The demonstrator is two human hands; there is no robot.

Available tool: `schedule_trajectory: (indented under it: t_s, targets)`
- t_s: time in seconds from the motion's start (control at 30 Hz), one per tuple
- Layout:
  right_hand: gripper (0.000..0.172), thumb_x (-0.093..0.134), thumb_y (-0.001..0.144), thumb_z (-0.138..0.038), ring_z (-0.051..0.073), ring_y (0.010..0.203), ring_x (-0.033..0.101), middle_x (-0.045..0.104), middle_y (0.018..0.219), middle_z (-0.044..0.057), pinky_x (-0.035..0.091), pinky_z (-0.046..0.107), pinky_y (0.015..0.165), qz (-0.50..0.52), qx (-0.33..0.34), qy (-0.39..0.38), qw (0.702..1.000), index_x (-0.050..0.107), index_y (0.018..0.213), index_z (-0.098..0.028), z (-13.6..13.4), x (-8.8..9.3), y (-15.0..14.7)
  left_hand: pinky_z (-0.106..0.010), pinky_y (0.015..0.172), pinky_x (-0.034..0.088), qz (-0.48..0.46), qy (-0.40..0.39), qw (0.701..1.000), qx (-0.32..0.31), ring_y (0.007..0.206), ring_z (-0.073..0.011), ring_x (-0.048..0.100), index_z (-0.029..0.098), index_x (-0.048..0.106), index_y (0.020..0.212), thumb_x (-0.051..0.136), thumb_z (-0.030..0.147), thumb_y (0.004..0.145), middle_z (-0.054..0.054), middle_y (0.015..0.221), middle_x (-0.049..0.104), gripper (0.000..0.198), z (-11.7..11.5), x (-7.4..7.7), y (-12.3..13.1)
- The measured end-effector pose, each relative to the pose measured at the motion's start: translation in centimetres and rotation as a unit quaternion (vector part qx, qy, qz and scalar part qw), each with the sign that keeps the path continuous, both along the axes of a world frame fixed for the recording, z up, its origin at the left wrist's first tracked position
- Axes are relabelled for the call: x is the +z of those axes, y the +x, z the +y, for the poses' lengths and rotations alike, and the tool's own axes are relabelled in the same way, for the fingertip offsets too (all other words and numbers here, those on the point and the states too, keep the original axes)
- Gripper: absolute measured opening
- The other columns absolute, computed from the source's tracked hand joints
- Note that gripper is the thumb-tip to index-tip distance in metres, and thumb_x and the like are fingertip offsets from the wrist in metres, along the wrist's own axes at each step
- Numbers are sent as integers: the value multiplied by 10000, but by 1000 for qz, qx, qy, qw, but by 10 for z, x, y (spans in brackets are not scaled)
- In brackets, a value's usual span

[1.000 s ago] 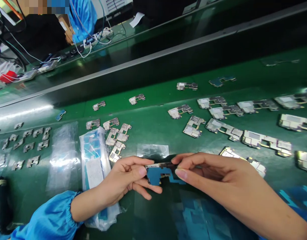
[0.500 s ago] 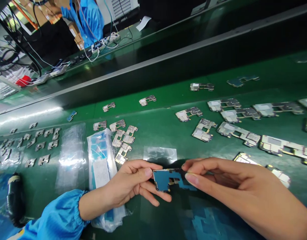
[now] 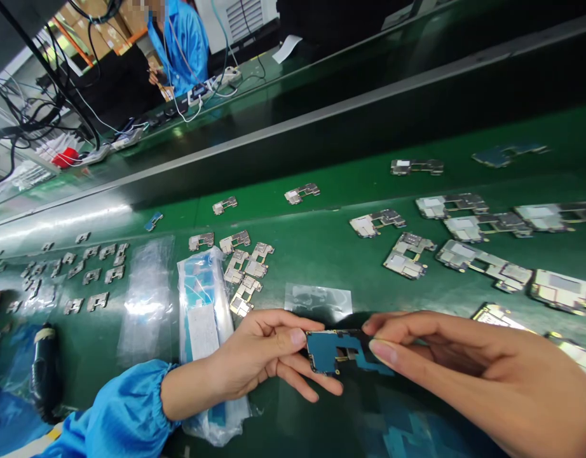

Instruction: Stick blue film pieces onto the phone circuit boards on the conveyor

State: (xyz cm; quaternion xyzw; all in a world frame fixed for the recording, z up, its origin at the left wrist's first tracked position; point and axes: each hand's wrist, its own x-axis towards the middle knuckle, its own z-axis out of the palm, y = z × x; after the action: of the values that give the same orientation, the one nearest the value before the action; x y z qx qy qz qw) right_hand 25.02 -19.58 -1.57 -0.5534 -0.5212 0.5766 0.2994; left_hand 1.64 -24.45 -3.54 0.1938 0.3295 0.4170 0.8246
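A small circuit board (image 3: pixel 323 353) with a blue film on its upper face is held up between my two hands, just above the green work mat. My left hand (image 3: pixel 269 350) grips its left edge between thumb and forefinger, and the other fingers spread below it. At the board's right end, my right hand (image 3: pixel 445 356) pinches the edge with thumb and forefinger. Beyond my hands a clear film sheet (image 3: pixel 319 301) lies on the mat. Blue film pieces (image 3: pixel 412 439) lie below my right hand, partly in shadow.
Several bare circuit boards (image 3: pixel 410 256) lie in rows to the right. Smaller boards (image 3: pixel 98 301) are grouped at the left. A clear bag with blue films (image 3: pixel 200 286) lies beside my left forearm, and a black handheld tool (image 3: pixel 46 372) further left. Across the bench is a person in blue (image 3: pixel 183 48).
The view has shifted a little, so the bench things appear further right. Both hands keep hold of the board, which is in much the same pose. Another person's hand shows at the left edge.
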Motion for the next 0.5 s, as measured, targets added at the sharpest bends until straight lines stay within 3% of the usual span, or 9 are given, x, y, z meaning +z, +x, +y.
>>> schedule_trajectory:
  t_s: [0.27,0.5]
  targets:
    - [246,809,776,-551,210,671,784,831,898,30,637,195,574,-4,108,41,993,814,739,-309,13,-14,12,-224,645,680,-4,4,1000,1,875,-252,809,181,769,1135,752,307,956,-87,962,834,220,1,0,0]
    - [241,786,807,-552,200,700,784,825,904,23,634,196,608,0,113,21,993,817,772,-315,14,-10,11,-211,638,676,11,5,1000,4,853,-243,814,188,772,1120,797,274,918,-75,953,833,221,0,3,0]
